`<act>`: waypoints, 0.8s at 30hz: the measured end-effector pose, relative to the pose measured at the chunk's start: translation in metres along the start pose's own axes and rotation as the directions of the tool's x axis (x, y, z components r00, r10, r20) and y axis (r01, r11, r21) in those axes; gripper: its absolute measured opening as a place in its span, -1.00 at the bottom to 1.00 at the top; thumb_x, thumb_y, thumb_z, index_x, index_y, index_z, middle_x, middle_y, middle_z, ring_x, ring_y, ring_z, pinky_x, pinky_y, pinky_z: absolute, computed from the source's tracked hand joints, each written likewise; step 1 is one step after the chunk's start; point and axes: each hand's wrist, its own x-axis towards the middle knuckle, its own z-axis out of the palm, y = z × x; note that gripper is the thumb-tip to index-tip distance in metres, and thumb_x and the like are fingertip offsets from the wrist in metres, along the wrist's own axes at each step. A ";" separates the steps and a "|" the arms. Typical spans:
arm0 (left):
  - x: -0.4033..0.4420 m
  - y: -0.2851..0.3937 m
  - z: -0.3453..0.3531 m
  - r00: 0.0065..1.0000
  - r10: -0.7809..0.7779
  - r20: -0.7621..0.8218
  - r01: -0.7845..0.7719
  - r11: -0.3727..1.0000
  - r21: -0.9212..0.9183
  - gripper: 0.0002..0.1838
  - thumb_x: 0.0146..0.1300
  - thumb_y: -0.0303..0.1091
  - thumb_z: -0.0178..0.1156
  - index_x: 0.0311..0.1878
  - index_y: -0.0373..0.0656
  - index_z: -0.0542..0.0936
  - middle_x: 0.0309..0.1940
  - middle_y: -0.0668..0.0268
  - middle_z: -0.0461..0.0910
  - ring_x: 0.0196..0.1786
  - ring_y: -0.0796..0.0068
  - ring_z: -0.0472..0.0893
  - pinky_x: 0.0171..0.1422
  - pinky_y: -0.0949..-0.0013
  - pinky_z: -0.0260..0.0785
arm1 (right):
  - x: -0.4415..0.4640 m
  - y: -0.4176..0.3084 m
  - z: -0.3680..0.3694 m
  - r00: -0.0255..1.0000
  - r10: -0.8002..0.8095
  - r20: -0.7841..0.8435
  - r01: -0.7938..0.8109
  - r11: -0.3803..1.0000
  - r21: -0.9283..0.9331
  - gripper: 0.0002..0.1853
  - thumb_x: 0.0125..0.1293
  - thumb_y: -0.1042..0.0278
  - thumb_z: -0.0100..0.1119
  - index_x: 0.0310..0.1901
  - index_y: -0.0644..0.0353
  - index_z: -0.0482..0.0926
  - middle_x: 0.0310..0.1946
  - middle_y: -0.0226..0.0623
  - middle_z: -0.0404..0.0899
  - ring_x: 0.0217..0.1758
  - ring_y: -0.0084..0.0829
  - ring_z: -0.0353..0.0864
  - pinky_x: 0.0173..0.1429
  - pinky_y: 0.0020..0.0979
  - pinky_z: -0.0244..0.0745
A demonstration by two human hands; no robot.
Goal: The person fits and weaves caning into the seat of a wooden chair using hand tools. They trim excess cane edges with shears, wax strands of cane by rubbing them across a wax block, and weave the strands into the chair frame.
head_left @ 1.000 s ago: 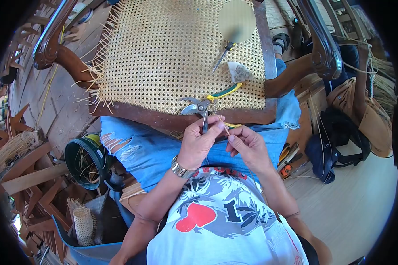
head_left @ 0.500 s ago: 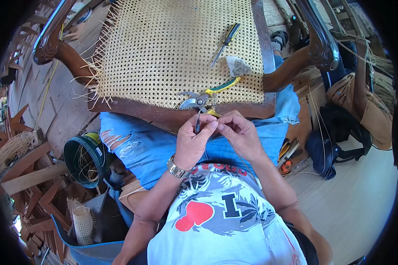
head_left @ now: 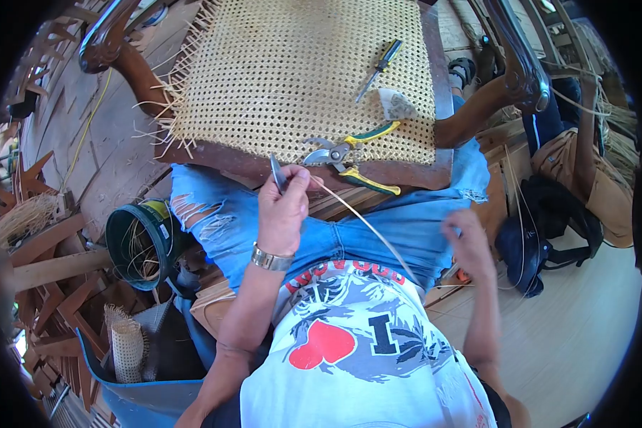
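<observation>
My left hand (head_left: 284, 207) is closed, pinching one end of a thin cane strand (head_left: 364, 221) between thumb and fingers. A small metal blade (head_left: 277, 175) sticks up from the same hand; its handle is hidden in the fingers. The strand slants down to the right across my lap to my shirt. Out to the right, beside my thigh, my right hand (head_left: 471, 239) is smeared by motion, apart from the visible strand. Pruning shears (head_left: 339, 153) with yellow-green handles lie spread on the front edge of the woven cane seat (head_left: 292, 78), just right of my left hand.
On the cane lie a screwdriver (head_left: 379, 70) and a small white-and-grey scrap (head_left: 396, 104). Loose cane ends stick out along the seat's left side. A green bucket (head_left: 137, 246) stands left, near a roll of cane webbing (head_left: 127, 349). Another person's arm (head_left: 585, 132) shows at right.
My hands were together at the seat's front edge and have parted. The right swung out to the right; the left shifted slightly left, keeping the strand and blade. The view shifted slightly.
</observation>
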 end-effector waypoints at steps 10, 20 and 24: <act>-0.006 -0.015 0.001 0.963 0.259 0.076 -0.269 0.936 0.228 -0.87 0.52 -0.34 0.26 -0.02 -0.17 0.61 -0.26 0.29 0.77 -0.57 0.86 0.36 -0.53 0.64 0.14 | 0.035 -0.088 0.013 0.958 0.282 -0.043 -0.232 0.858 0.458 -0.67 0.56 0.30 0.19 0.23 0.27 0.57 -0.13 -0.28 0.70 -0.03 -0.50 0.67 0.08 -0.38 0.58; -0.035 -0.010 0.004 0.997 0.050 0.059 -0.056 0.993 0.103 -0.62 0.44 -0.36 0.37 0.24 -0.29 0.58 -0.11 0.20 0.79 -0.51 0.83 0.41 -0.47 0.66 0.20 | 0.073 -0.155 0.107 0.898 0.213 0.385 -0.439 0.491 0.752 -0.75 0.66 0.19 0.07 -0.07 0.20 0.58 -0.47 -0.49 0.58 -0.50 -0.74 0.44 -0.42 -0.59 0.37; -0.037 -0.016 0.000 0.995 -0.031 0.096 0.027 0.999 0.043 -0.65 0.46 -0.33 0.34 0.22 -0.27 0.61 -0.12 0.18 0.79 -0.54 0.82 0.40 -0.50 0.66 0.18 | 0.077 -0.147 0.109 0.887 0.232 0.399 -0.459 0.534 0.710 -0.74 0.66 0.17 0.07 -0.10 0.18 0.59 -0.48 -0.52 0.56 -0.51 -0.75 0.42 -0.43 -0.59 0.36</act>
